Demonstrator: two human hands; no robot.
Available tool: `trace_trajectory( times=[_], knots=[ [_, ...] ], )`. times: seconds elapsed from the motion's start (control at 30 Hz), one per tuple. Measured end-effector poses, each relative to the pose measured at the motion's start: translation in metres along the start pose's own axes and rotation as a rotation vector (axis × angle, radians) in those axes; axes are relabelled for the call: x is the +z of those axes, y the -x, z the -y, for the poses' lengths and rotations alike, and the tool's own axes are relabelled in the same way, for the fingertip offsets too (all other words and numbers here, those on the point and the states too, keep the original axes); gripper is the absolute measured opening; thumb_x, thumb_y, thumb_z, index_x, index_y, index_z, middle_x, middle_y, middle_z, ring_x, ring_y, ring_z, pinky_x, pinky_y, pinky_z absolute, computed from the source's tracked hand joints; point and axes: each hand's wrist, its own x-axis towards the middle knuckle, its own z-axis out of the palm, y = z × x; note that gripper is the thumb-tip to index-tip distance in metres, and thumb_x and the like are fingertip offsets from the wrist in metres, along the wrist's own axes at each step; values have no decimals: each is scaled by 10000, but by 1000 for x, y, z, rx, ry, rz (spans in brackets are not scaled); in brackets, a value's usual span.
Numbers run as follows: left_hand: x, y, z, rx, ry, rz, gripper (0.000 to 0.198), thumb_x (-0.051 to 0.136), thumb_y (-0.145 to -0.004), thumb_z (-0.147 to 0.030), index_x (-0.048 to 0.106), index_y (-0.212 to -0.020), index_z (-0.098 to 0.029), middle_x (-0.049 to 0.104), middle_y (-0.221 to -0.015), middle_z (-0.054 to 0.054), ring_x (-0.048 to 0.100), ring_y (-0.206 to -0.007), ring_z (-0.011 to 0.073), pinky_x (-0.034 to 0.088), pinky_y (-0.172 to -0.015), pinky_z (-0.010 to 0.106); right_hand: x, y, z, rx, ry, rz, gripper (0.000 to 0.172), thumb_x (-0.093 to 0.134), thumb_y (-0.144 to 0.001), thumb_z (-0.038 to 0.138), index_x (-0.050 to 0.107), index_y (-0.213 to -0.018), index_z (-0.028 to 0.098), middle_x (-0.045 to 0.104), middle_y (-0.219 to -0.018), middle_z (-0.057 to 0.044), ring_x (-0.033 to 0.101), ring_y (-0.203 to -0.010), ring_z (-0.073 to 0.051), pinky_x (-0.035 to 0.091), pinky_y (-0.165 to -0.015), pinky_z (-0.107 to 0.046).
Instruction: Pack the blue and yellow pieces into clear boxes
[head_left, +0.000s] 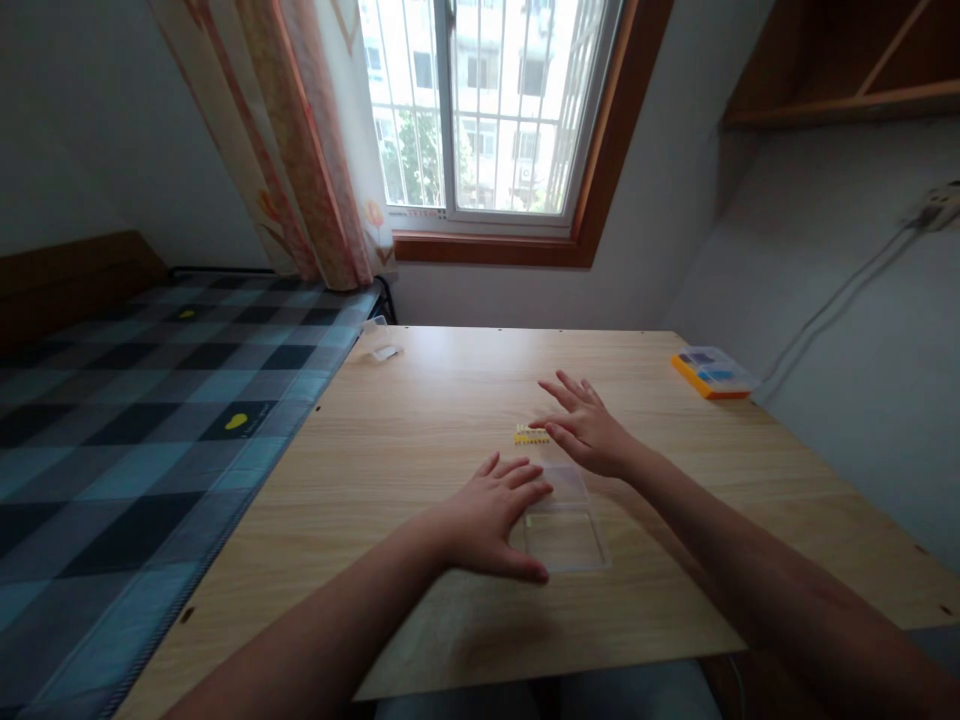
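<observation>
A clear plastic box (566, 543) lies on the wooden table with its lid (564, 486) folded back flat, away from me. My left hand (499, 515) hovers over the box's left side, fingers spread, nothing held. Just beyond the box sits a short double row of small yellow and white pieces (531, 436), too small to identify. Over the right end of these rows is my right hand (589, 425), its fingers apart; whether a fingertip touches them I cannot tell.
At the table's far left corner stands a small clear container (381, 342). An orange case with a see-through lid (714, 373) lies at the right edge by the wall. A bed with checked cover (187, 400) adjoins the table (420, 420) on the left.
</observation>
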Motion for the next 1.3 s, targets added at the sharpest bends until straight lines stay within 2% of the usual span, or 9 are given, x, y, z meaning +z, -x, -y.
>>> trace_trajectory(
  times=[0.13, 0.27, 0.57, 0.67, 0.77, 0.83, 0.93, 1.17, 1.3],
  knots=[
    [1, 0, 0, 7, -2, -12, 979, 704, -742, -760, 480, -1525, -215, 420, -1615, 176, 340, -1502, 427, 117, -1251, 645, 16, -26, -4, 65, 15, 200, 439, 361, -1076, 354, 764, -1247, 320, 322, -1679, -80, 165, -1574, -370, 140, -1216, -668],
    [1, 0, -1, 6, 5, -16, 965, 696, -746, -761, 485, -1519, -224, 430, -1609, 172, 338, -1505, 419, 118, -1252, 641, 26, -37, -8, 99, 26, 264, 463, 329, -1088, 381, 757, -1257, 329, 323, -1680, -68, 165, -1578, -351, 154, -1221, -645],
    [2, 0, -1, 9, 25, -22, 971, 682, -757, -768, 477, -1523, -207, 424, -1610, 184, 323, -1514, 419, 101, -1245, 670, 40, -52, -26, 219, -49, 149, 468, 340, -1082, 373, 752, -1271, 260, 407, -1631, -115, 250, -1555, -355, 228, -1213, -612],
    [3, -1, -1, 6, 22, -27, 972, 683, -757, -768, 477, -1521, -204, 425, -1610, 183, 326, -1512, 421, 107, -1243, 673, 40, -59, -27, 245, -68, 124, 383, 471, -1025, 315, 765, -1247, 208, 593, -1482, -137, 513, -1405, -283, 392, -1159, -417],
    [4, 0, 0, 7, 20, -27, 974, 692, -749, -767, 477, -1519, -209, 413, -1618, 182, 320, -1513, 428, 113, -1245, 668, 39, -65, -25, 269, -81, 150, 325, 562, -964, 304, 806, -1148, 195, 778, -1170, -103, 718, -1072, -230, 520, -948, -293],
    [4, 0, 0, 9, 22, -30, 973, 700, -744, -764, 480, -1516, -215, 416, -1617, 179, 321, -1513, 428, 106, -1249, 661, 39, -68, -23, 284, -75, 178, 296, 604, -935, 331, 826, -1082, 201, 810, -1035, -78, 740, -934, -220, 532, -834, -272],
    [4, 1, 0, 8, 22, -38, 967, 708, -739, -762, 486, -1511, -223, 429, -1609, 175, 328, -1510, 425, 93, -1254, 650, 39, -72, -22, 297, -51, 212, 280, 648, -899, 358, 833, -1050, 211, 814, -1015, -66, 737, -912, -212, 515, -790, -253],
    [4, 1, 0, 8, 14, -34, 970, 701, -743, -769, 484, -1512, -219, 432, -1606, 175, 332, -1506, 430, 106, -1253, 650, 36, -75, -12, 298, 43, 215, 250, 646, -886, 306, 837, -1018, 214, 803, -1078, -89, 721, -1004, -226, 494, -885, -265],
    [4, 1, 1, 6, 22, -31, 983, 708, -736, -769, 481, -1518, -218, 430, -1608, 176, 328, -1507, 437, 111, -1249, 661, 21, -69, 0, 258, 72, 150, 233, 651, -892, 271, 830, -1020, 194, 800, -1078, -105, 707, -1035, -256, 484, -954, -333]
  ],
)
